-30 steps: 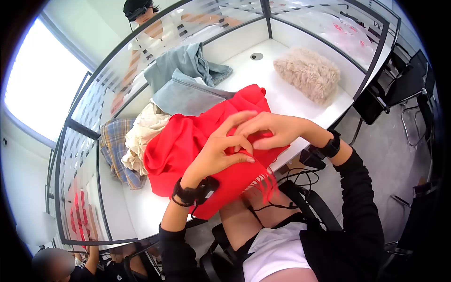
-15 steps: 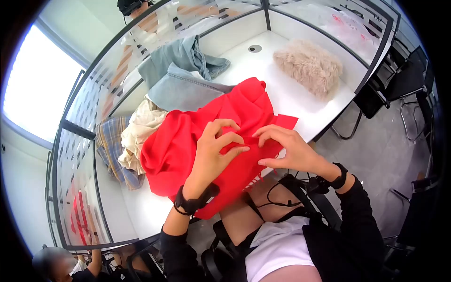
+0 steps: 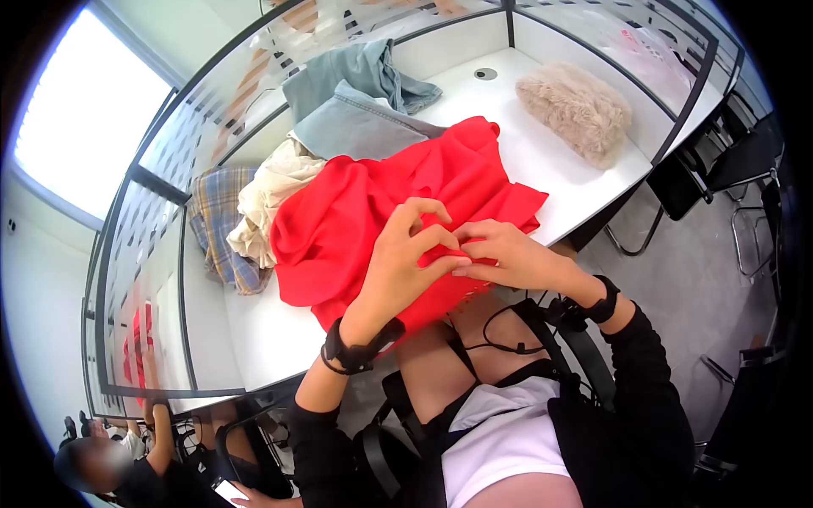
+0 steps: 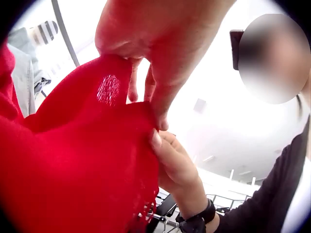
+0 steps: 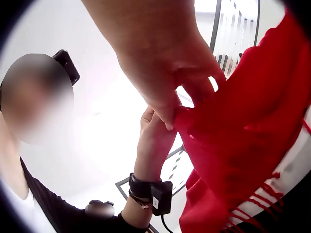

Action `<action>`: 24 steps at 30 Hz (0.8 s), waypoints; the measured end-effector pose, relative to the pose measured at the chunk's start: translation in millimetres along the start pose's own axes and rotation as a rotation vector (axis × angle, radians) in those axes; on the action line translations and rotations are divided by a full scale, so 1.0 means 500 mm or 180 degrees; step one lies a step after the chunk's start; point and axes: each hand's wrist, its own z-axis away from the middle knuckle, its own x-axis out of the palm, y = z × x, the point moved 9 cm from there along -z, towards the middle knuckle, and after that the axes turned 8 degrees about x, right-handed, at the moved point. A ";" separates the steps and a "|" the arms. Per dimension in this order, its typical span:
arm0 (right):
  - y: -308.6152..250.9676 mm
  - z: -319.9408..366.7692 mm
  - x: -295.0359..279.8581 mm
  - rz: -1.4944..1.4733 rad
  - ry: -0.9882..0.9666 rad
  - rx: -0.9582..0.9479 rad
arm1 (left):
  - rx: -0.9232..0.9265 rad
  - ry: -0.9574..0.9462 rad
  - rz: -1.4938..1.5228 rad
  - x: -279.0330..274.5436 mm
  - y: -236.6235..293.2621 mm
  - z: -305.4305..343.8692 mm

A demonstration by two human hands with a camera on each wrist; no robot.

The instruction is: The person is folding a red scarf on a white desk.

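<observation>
A red fringed scarf (image 3: pixel 339 212) lies bunched over the table's front edge and hangs down over the person's lap. My left hand (image 3: pixel 402 254) pinches its near edge between thumb and fingers. Close beside it, the right hand (image 3: pixel 521 258) pinches the same edge, with the two thumbs nearly tip to tip. In the left wrist view, a fold of the scarf (image 4: pixel 87 145) hangs from the fingers. The right wrist view shows fringe strands (image 5: pixel 257 199) dangling at the scarf's lower end.
Behind the scarf lie light blue denim clothes (image 3: pixel 364 127), a cream cloth (image 3: pixel 271 195) and a plaid cloth (image 3: pixel 220 220). A fluffy beige bundle (image 3: pixel 580 110) sits at the back right. Framed clear panels surround the white table (image 3: pixel 584 195). Another person (image 3: pixel 110 466) is at lower left.
The hands, overlapping a second ago, moved apart along the scarf's edge, then the right hand came back beside the left. The right part of the scarf now lies spread flatter on the table.
</observation>
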 end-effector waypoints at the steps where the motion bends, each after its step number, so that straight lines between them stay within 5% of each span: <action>1: -0.002 0.002 -0.001 0.0154 0.0015 -0.0089 | -0.0019 -0.0019 -0.0020 -0.001 0.001 0.003; 6: 0.024 0.014 -0.003 0.0441 -0.0118 -0.0115 | 0.0293 -0.0096 -0.0358 -0.001 0.015 -0.003; 9: 0.072 0.023 0.015 0.1383 -0.0108 -0.0008 | 0.0833 -0.0168 -0.1239 -0.003 0.048 -0.008; 17: 0.150 0.034 -0.021 0.1739 0.0467 0.0002 | 0.0892 -0.0745 -0.2152 -0.046 0.021 0.000; 21: 0.190 0.022 -0.041 0.1403 0.0554 0.0163 | 0.0495 -0.0536 -0.2339 -0.134 -0.013 0.010; 24: 0.190 0.013 -0.077 0.1233 0.0722 0.0374 | 0.0504 0.0251 -0.2391 -0.220 -0.009 0.011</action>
